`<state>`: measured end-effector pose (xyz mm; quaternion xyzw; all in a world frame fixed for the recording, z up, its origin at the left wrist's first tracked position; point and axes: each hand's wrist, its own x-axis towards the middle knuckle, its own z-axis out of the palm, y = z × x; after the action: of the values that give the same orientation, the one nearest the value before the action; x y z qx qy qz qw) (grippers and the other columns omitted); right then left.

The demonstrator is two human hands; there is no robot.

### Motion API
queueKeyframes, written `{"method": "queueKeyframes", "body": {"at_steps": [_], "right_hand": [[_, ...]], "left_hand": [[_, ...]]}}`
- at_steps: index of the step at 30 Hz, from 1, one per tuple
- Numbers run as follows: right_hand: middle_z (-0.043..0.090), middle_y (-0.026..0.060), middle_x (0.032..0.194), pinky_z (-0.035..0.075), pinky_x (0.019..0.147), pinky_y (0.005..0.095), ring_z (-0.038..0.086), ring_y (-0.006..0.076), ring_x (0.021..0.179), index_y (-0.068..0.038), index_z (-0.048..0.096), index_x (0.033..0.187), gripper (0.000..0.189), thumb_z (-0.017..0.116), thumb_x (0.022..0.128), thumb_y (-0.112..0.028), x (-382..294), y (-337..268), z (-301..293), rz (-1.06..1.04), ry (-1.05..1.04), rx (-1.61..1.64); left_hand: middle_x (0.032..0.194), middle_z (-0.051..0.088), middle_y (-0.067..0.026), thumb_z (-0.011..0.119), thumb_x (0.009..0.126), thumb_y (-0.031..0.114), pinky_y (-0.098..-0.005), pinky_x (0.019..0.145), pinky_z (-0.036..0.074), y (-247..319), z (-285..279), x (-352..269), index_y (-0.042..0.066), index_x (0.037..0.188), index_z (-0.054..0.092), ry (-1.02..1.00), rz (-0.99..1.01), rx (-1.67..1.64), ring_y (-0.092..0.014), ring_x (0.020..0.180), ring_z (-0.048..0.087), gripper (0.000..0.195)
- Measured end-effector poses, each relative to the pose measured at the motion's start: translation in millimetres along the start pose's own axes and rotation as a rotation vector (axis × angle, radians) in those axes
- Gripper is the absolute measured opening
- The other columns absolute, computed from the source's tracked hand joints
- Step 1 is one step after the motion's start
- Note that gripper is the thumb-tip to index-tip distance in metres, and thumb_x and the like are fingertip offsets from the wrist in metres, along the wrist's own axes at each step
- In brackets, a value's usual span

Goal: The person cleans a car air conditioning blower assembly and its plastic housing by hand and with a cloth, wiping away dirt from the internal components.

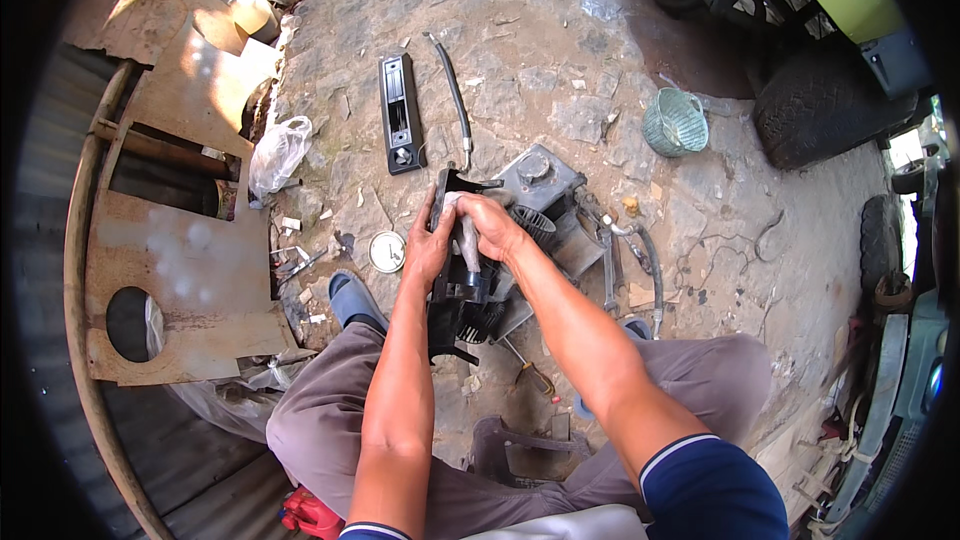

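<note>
In front of me, between my knees, my left hand (431,244) grips the left edge of a black plastic housing (448,289), thumb on top. My right hand (489,223) is closed on a pale, dirty cloth (468,244) pressed against that housing; the fingertips are partly hidden. Black ribbed blower wheels (478,321) sit at the housing's lower part. Just beyond and right of it lies a grey metal unit with a round cap (535,167). A round dial gauge (387,251) lies left of my left hand. A screwdriver (531,375) lies near my knees.
A long black plastic panel (401,114) and a black hose (452,86) lie ahead. At the right are wrenches (609,270), another hose (654,277), a green basket (675,122) and a tyre (817,109). Cut brown board (180,270) and a plastic bag (280,154) stand left.
</note>
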<state>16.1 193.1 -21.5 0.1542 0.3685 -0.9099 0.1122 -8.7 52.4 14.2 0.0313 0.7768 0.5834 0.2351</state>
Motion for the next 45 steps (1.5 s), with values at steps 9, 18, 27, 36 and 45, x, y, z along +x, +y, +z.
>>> {"method": "queueKeyframes", "body": {"at_steps": [9, 18, 27, 36, 45], "right_hand": [[0.069, 0.0096, 0.106, 0.052, 0.096, 0.0435, 0.066, 0.0262, 0.1, -0.007, 0.064, 0.113, 0.032, 0.041, 0.098, -0.022, 3.8, 6.9, 1.3, -0.014, 0.064, 0.521], [0.064, 0.0129, 0.114, 0.054, 0.091, 0.0423, 0.064, 0.0268, 0.1, -0.007, 0.057, 0.125, 0.034, 0.039, 0.097, -0.01, 19.5, 18.2, 16.0, -0.067, 0.282, -0.002], [0.048, 0.0334, 0.14, 0.039, 0.111, 0.0477, 0.044, 0.0454, 0.134, 0.007, 0.046, 0.135, 0.062, 0.064, 0.089, -0.03, 36.4, 30.3, -10.9, 0.167, 0.63, -1.154], [0.068, 0.0243, 0.107, 0.049, 0.095, 0.0478, 0.062, 0.0392, 0.114, 0.003, 0.067, 0.104, 0.035, 0.058, 0.091, -0.028, 23.7, 13.4, -7.7, -0.037, 0.349, -1.351], [0.067, 0.0057, 0.09, 0.056, 0.076, 0.0399, 0.065, 0.0214, 0.079, -0.007, 0.065, 0.094, 0.022, 0.047, 0.091, -0.018, -0.4, -3.7, -19.5, 0.05, -0.029, 0.349]], "left_hand": [[0.139, 0.059, -0.0189, 0.067, 0.095, 0.044, -0.0365, 0.108, 0.042, 3.5, -1.5, -2.6, 0.013, 0.152, 0.043, -0.048, -0.023, -0.084, -0.025, 0.128, 0.056, 0.07], [0.14, 0.058, -0.0211, 0.069, 0.095, 0.04, -0.0354, 0.109, 0.04, -9.9, -2.9, 2.2, 0.008, 0.15, 0.046, -0.003, 0.043, -0.047, -0.026, 0.131, 0.053, 0.068], [0.133, 0.062, -0.0187, 0.068, 0.096, 0.035, -0.0339, 0.106, 0.042, -3.6, 2.8, 0.6, 0.008, 0.148, 0.048, 0.007, 0.108, 0.03, -0.021, 0.123, 0.057, 0.062], [0.132, 0.064, -0.0195, 0.066, 0.096, 0.039, -0.035, 0.104, 0.044, 7.2, 2.6, -8.1, 0.007, 0.147, 0.049, 0.01, 0.064, 0.033, -0.023, 0.122, 0.059, 0.062], [0.138, 0.06, -0.0183, 0.065, 0.098, 0.038, -0.0351, 0.107, 0.042, 11.6, 2.0, -9.3, 0.01, 0.15, 0.047, -0.075, 0.013, -0.028, -0.023, 0.128, 0.055, 0.062]]}}
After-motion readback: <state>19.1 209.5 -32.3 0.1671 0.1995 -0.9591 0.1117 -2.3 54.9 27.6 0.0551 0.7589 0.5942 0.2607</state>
